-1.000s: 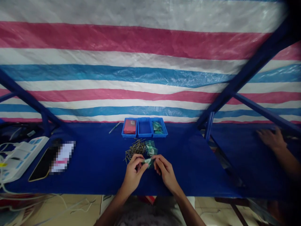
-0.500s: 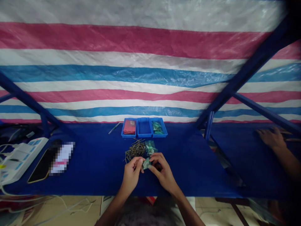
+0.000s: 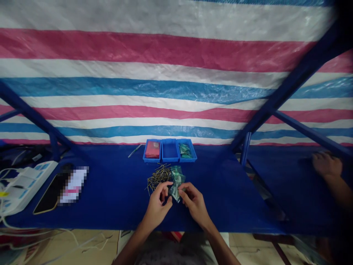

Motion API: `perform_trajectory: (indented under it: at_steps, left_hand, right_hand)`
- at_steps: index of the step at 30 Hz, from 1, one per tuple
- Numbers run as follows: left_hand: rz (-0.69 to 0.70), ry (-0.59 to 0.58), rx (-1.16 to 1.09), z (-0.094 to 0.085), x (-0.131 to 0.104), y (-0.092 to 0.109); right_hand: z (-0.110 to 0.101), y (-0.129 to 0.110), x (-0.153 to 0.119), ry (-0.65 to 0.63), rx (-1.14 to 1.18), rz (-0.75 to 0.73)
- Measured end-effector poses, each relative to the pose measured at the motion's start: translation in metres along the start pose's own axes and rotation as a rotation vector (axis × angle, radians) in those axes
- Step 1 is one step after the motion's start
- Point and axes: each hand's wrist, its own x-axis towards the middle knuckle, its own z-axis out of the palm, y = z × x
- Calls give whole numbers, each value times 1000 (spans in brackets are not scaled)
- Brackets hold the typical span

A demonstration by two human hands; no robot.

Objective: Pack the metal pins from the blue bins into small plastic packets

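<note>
A small clear plastic bag with a green tint [image 3: 175, 194] is pinched between the thumb and fingers of my right hand [image 3: 193, 202]. My left hand [image 3: 158, 206] is beside the bag on its left, thumb and index finger apart, with nothing visible between them. Another green-tinted plastic bag [image 3: 176, 171] lies just beyond, partly overlapped by the held one. Left of the bags is a loose pile of thin metal pins, perhaps screws or drill bits [image 3: 158, 176], dark and brass-coloured. What the held bag contains is too small to make out.
Three joined blue bins stand behind: the left bin [image 3: 152, 160] holds red packets, the middle bin [image 3: 170, 151] is bare, the right bin [image 3: 188, 160] holds green packets. A pen-like tool [image 3: 134, 151], phone [image 3: 48, 195] and power strip [image 3: 30, 187] lie left. Another person's hand [image 3: 328, 164] is far right.
My left hand has let go of the bag and its fingers have spread. The bag, crumpled between both hands before, now hangs more stretched out from my right hand. The other person's hand moved right.
</note>
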Motion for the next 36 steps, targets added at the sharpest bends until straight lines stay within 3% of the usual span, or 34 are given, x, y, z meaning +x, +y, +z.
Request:
perform_trajectory:
  at_steps: [6, 12, 15, 20, 26, 32, 36]
  left_hand:
    - [39, -6, 6, -1, 2, 2]
    - [-78, 97, -124, 1, 1, 0]
    - [-83, 153, -146, 2, 1, -3]
    - [-109, 78, -115, 0, 1, -5]
    - [-84, -33, -111, 1, 0, 1]
    - [-16, 28, -69, 0, 0, 2]
    - [11, 8, -74, -1, 1, 3]
  right_hand:
    - [-4, 0, -1, -108, 58, 5]
    - [1, -2, -2, -7, -127, -137]
    - [4, -4, -2, -22, -129, -157]
    - [3, -5, 1, -60, -176, -188]
    - [4, 2, -1, -26, -34, -19]
    - [3, 1, -2, -25, 33, -2]
    - [-1, 2, 0, -45, 10, 13]
